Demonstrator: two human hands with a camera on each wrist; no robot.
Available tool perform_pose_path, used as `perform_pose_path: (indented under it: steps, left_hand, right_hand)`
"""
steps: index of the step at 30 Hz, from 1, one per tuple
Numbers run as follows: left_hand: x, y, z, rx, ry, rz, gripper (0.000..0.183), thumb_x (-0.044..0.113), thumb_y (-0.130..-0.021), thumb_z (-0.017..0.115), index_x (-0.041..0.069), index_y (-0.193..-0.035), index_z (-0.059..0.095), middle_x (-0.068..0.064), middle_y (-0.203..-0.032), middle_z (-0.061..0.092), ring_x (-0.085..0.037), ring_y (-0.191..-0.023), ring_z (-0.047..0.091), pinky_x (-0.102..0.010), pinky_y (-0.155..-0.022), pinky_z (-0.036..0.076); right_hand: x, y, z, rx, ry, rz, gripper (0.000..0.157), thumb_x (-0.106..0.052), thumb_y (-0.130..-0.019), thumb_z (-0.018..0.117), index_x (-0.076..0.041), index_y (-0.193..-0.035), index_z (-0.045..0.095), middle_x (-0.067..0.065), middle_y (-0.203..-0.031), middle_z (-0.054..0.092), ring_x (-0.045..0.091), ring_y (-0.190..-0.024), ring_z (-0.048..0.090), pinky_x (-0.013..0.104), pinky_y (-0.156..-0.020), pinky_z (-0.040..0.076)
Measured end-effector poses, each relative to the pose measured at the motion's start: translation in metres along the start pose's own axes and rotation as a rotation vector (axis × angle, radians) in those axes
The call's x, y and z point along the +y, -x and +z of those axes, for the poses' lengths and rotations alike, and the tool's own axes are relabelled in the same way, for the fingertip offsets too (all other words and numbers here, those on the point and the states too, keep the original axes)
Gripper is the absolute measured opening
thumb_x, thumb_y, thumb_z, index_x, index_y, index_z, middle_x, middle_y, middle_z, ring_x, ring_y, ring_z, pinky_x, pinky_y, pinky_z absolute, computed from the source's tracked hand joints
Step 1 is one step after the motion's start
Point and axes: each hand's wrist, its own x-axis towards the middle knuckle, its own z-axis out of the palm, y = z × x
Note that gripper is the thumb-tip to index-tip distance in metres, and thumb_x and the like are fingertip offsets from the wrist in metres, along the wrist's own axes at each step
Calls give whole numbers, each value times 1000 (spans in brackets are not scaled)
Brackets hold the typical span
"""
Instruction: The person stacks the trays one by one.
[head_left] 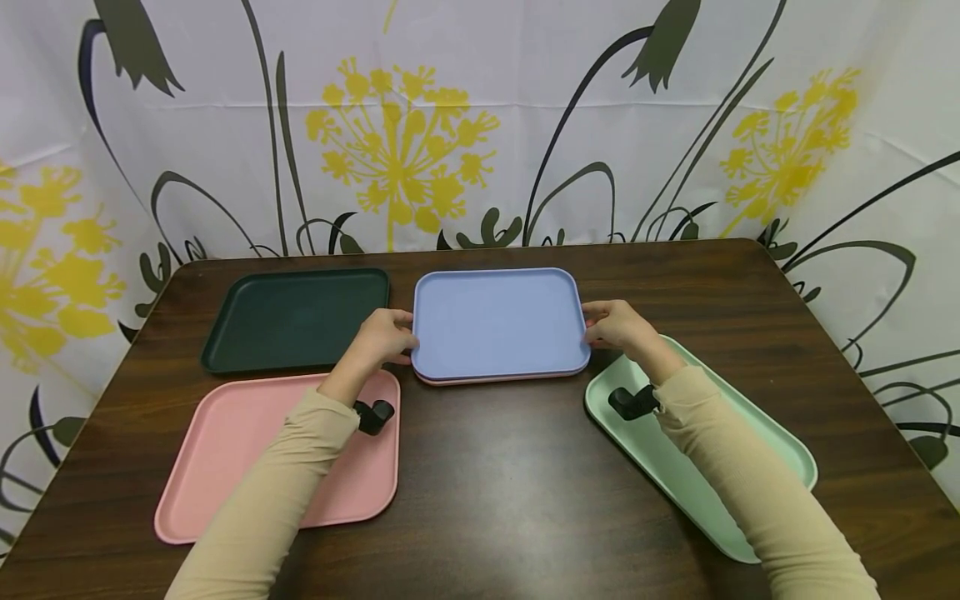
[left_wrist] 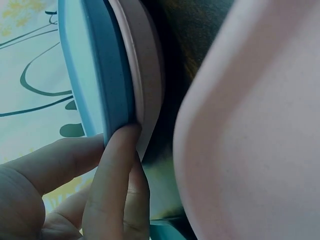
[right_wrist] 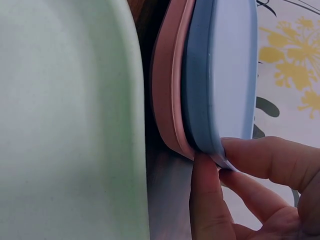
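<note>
Nearest, beige sleeves (head_left: 262,500) reach across the dark wood bench (head_left: 480,483), the left one over a pink tray (head_left: 240,442), the right one over a pale green tray (head_left: 660,454) lying at an angle. Each wrist wears a small black device (head_left: 632,403). Beyond these, a blue tray (head_left: 498,325) sits mid-bench atop a lower pink tray (right_wrist: 167,85), whose rim shows beneath it. The left hand (head_left: 384,335) pinches the blue tray's left edge, fingers grasping its rim; the right hand (head_left: 617,325) likewise pinches the right edge between thumb and fingers. Left of them lies a dark green tray (head_left: 300,321), just behind the nearer pink one. Farthest hangs a white flower-patterned cloth (head_left: 450,42).
</note>
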Motion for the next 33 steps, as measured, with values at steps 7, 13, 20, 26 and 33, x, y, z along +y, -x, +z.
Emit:
perform_pose_path:
  steps: [7,13,20,26,33]
  left_hand:
    - [-1,-1,0,-8,4,8,55,-3,-90,53,-9,-142,36,-29,-125,51,-26,-98,62,-40,-89,57]
    - [-1,0,0,-25,4,9,55,-2,-91,53,-8,-143,35,-28,-124,50,-27,-102,61,-40,-90,57]
    - [-3,-1,0,-37,10,30,56,-2,-91,52,-10,-143,33,-30,-126,49,-31,-106,60,-42,-92,55]
    - [-4,-2,1,-40,21,31,56,-3,-91,51,-11,-143,32,-33,-130,48,-37,-114,58,-44,-94,54]
    - [-5,-2,1,-46,13,21,57,-3,-91,52,-11,-143,32,-33,-133,48,-39,-119,56,-43,-93,54]
  right_hand:
    - [-3,0,-1,-8,4,18,63,9,-83,57,4,-143,38,11,-103,50,11,-85,51,25,-84,56]
    - [-2,0,-3,-19,-6,10,64,10,-82,57,4,-143,38,7,-97,50,8,-81,51,19,-76,54]
    - [-2,-1,-5,-25,-5,18,66,9,-83,59,4,-144,36,6,-96,50,6,-79,51,20,-77,55]
    - [-2,-1,-5,-35,-5,20,65,8,-84,58,4,-144,35,7,-97,51,5,-78,51,20,-77,55]
    - [3,1,-8,-67,30,9,60,0,-87,58,4,-144,37,15,-114,51,10,-89,56,30,-92,55]
